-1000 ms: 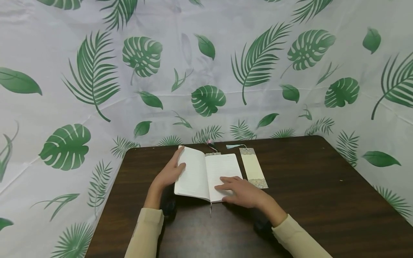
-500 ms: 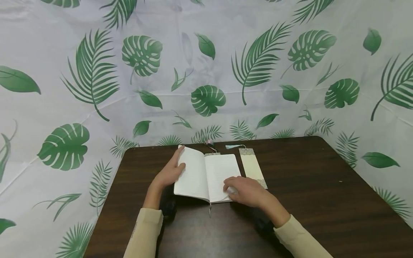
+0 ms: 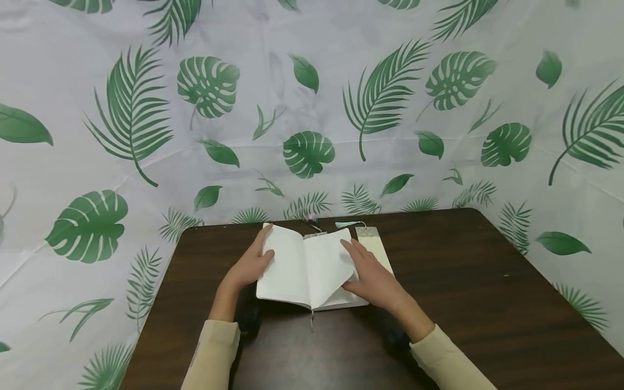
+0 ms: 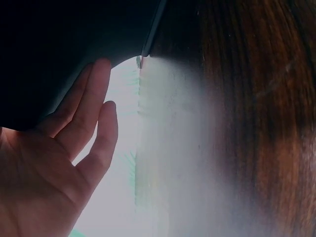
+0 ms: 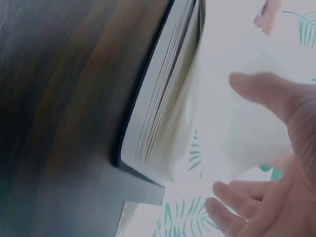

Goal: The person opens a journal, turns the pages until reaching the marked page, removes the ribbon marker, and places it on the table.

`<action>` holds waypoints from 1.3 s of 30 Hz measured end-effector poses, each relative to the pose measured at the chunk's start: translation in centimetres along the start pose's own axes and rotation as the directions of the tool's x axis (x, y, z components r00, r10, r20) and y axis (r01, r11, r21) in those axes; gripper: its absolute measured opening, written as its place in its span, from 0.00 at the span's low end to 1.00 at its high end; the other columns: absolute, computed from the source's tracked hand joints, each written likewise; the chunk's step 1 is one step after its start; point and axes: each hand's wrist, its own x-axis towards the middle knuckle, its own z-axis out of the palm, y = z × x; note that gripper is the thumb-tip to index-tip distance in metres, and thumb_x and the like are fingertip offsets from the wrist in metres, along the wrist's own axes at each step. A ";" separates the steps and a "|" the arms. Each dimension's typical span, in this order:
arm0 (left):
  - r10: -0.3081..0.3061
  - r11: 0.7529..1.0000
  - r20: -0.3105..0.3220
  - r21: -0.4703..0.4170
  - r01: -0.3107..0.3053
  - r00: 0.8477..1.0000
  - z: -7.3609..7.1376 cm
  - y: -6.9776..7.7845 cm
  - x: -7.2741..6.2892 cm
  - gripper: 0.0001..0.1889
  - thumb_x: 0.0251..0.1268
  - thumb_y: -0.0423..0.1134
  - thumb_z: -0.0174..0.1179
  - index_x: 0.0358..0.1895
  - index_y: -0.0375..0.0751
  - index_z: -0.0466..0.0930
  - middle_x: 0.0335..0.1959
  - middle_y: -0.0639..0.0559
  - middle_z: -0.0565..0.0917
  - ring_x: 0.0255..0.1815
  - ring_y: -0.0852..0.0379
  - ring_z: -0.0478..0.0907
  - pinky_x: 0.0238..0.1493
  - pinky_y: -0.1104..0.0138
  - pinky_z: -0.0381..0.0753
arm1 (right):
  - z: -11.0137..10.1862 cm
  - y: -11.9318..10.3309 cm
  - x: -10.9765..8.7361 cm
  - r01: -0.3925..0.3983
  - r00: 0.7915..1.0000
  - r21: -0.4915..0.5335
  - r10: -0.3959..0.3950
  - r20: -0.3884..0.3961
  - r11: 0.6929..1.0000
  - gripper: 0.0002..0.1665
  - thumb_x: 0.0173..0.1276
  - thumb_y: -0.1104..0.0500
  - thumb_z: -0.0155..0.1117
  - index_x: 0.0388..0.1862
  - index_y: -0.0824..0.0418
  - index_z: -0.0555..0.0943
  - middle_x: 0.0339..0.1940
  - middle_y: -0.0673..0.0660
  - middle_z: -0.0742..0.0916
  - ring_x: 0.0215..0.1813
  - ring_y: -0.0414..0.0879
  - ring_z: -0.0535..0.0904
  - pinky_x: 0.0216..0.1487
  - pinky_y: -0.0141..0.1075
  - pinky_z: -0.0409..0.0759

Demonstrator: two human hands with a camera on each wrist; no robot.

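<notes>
An open notebook (image 3: 281, 265) with white pages lies on the table in the head view. My left hand (image 3: 248, 265) holds its left side, thumb over the page edge and fingers behind the cover. The dark cover (image 4: 54, 44) fills the upper left of the left wrist view. My right hand (image 3: 374, 279) holds a single raised page (image 3: 324, 265) at its outer edge between thumb and fingers. The right wrist view has the thumb (image 5: 261, 91) before that page, with the page stack (image 5: 158, 98) below it. A thin ribbon (image 3: 312, 319) hangs from the spine.
A cream bookmark (image 3: 372, 244) with a pale blue tassel (image 3: 347, 224) lies beside the notebook, partly behind my right hand. Another bookmark (image 3: 314, 235) with a pink tassel end peeks out behind the notebook. The dark wooden table (image 3: 463, 281) meets a leaf-patterned curtain (image 3: 263, 162).
My right hand has moved up from the lower right page, lifting a page that now stands tilted off the right side. The left hand keeps its hold. The whole view has shifted slightly.
</notes>
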 end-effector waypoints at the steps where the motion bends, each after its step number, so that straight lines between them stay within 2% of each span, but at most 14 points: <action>1: -0.001 1.000 0.004 0.004 0.001 1.000 0.0 -0.1 -0.1 0.38 0.87 0.37 0.42 0.90 0.48 0.36 0.91 0.39 0.35 0.91 0.37 0.38 0.86 0.37 0.46 | 0.2 -0.1 0.0 -0.020 1.000 0.042 0.020 -0.005 0.999 0.63 0.67 0.51 0.81 0.91 0.55 0.53 0.88 0.64 0.63 0.82 0.67 0.69 0.73 0.62 0.75; 6: 0.001 1.000 0.007 0.005 -0.001 1.000 0.0 -0.3 -0.4 0.37 0.87 0.38 0.42 0.90 0.48 0.36 0.91 0.40 0.34 0.91 0.37 0.35 0.86 0.36 0.44 | 0.7 -0.7 0.0 -0.105 0.994 0.206 0.111 -0.016 0.973 0.74 0.69 0.44 0.80 0.92 0.47 0.34 0.88 0.61 0.66 0.73 0.61 0.81 0.65 0.59 0.82; 9: 0.004 1.000 0.004 0.000 -0.004 1.000 0.1 -0.1 -0.1 0.37 0.87 0.38 0.42 0.90 0.49 0.37 0.91 0.41 0.35 0.91 0.39 0.37 0.86 0.37 0.44 | 1.0 -0.9 0.0 -0.095 0.994 0.305 0.107 -0.022 0.947 0.76 0.70 0.47 0.79 0.91 0.45 0.28 0.86 0.64 0.69 0.71 0.61 0.83 0.61 0.57 0.85; 13: 0.011 1.000 0.004 -0.004 -0.011 1.000 0.0 0.0 -0.1 0.35 0.87 0.37 0.41 0.89 0.49 0.42 0.91 0.40 0.39 0.90 0.39 0.43 0.86 0.36 0.48 | 1.8 -2.0 -0.1 -0.105 0.994 0.472 0.089 0.056 0.875 0.72 0.74 0.51 0.75 0.91 0.43 0.28 0.85 0.65 0.70 0.71 0.59 0.84 0.59 0.51 0.87; 15: 0.024 1.000 0.005 0.002 -0.024 1.000 0.0 0.0 0.0 0.32 0.87 0.37 0.42 0.88 0.46 0.50 0.90 0.38 0.47 0.87 0.39 0.51 0.84 0.37 0.53 | 2.1 -2.6 -0.2 -0.115 0.992 0.498 0.071 0.105 0.859 0.66 0.76 0.50 0.73 0.92 0.43 0.33 0.84 0.64 0.72 0.70 0.56 0.85 0.58 0.47 0.88; 18: 0.044 0.999 0.011 0.008 -0.044 0.999 0.1 -0.1 0.0 0.27 0.86 0.35 0.41 0.83 0.41 0.63 0.84 0.36 0.62 0.75 0.39 0.66 0.75 0.42 0.67 | 2.5 -3.5 -0.6 -0.085 0.987 0.467 0.010 0.160 0.880 0.55 0.79 0.47 0.69 0.92 0.45 0.46 0.83 0.60 0.74 0.67 0.53 0.86 0.58 0.46 0.87; 21: 0.044 0.999 0.006 0.004 -0.044 0.999 0.2 -0.1 0.0 0.24 0.86 0.35 0.40 0.77 0.38 0.72 0.73 0.36 0.74 0.62 0.41 0.75 0.63 0.48 0.75 | 2.7 -4.1 -1.1 -0.018 0.979 0.408 -0.067 0.194 0.913 0.46 0.82 0.45 0.65 0.91 0.45 0.55 0.84 0.55 0.74 0.67 0.52 0.86 0.61 0.49 0.85; 24: 0.038 0.999 -0.008 0.001 -0.038 0.999 0.3 -0.2 0.0 0.24 0.89 0.40 0.38 0.75 0.38 0.75 0.71 0.37 0.78 0.62 0.42 0.77 0.65 0.49 0.76 | 2.9 -4.5 -1.5 0.040 0.963 0.356 -0.131 0.234 0.934 0.43 0.83 0.43 0.62 0.90 0.42 0.57 0.85 0.51 0.72 0.70 0.52 0.84 0.63 0.51 0.84; 26: 0.022 1.000 -0.012 -0.017 -0.022 1.000 0.4 -0.2 0.0 0.26 0.92 0.46 0.37 0.77 0.36 0.72 0.73 0.36 0.76 0.68 0.39 0.76 0.71 0.45 0.75 | 2.9 -4.7 -1.8 0.071 0.950 0.329 -0.164 0.265 0.942 0.43 0.83 0.41 0.62 0.90 0.40 0.58 0.85 0.49 0.71 0.70 0.51 0.83 0.64 0.50 0.83; 29: -0.022 0.997 -0.019 -0.074 0.020 1.000 0.4 -0.1 0.0 0.36 0.91 0.59 0.34 0.83 0.34 0.63 0.82 0.36 0.68 0.83 0.38 0.64 0.83 0.41 0.61 | 2.9 -4.9 -1.9 0.110 0.933 0.289 -0.199 0.301 0.951 0.42 0.82 0.40 0.63 0.89 0.39 0.59 0.85 0.47 0.71 0.73 0.49 0.81 0.68 0.49 0.81; 32: -0.058 0.992 -0.023 -0.118 0.055 0.998 0.3 -0.1 0.1 0.44 0.87 0.68 0.34 0.86 0.34 0.55 0.87 0.37 0.60 0.88 0.39 0.55 0.87 0.41 0.52 | 2.8 -5.1 -2.0 0.147 0.921 0.242 -0.222 0.321 0.959 0.41 0.82 0.39 0.63 0.88 0.38 0.61 0.86 0.45 0.70 0.78 0.48 0.76 0.74 0.50 0.77; 33: -0.065 0.991 -0.026 -0.117 0.061 0.998 0.3 0.0 0.1 0.45 0.86 0.69 0.35 0.86 0.35 0.55 0.87 0.38 0.60 0.88 0.39 0.56 0.86 0.41 0.53 | 2.8 -5.1 -2.0 0.157 0.917 0.227 -0.227 0.328 0.961 0.41 0.82 0.39 0.63 0.88 0.38 0.61 0.86 0.44 0.69 0.80 0.48 0.74 0.75 0.51 0.76; 36: -0.048 0.997 -0.011 -0.057 0.048 0.999 0.2 0.1 0.2 0.42 0.87 0.65 0.41 0.86 0.34 0.56 0.80 0.34 0.69 0.78 0.38 0.70 0.80 0.42 0.67 | 2.8 -5.1 -1.9 0.177 0.907 0.190 -0.235 0.350 0.966 0.41 0.82 0.39 0.62 0.88 0.38 0.61 0.88 0.42 0.67 0.85 0.46 0.68 0.78 0.51 0.73; 39: -0.025 1.000 -0.015 0.001 0.025 1.000 0.1 0.1 0.2 0.37 0.89 0.54 0.46 0.86 0.31 0.52 0.81 0.32 0.67 0.76 0.37 0.71 0.77 0.42 0.70 | 2.8 -5.1 -1.8 0.171 0.905 0.187 -0.229 0.358 0.967 0.42 0.82 0.40 0.63 0.89 0.40 0.60 0.87 0.43 0.67 0.85 0.45 0.67 0.80 0.51 0.72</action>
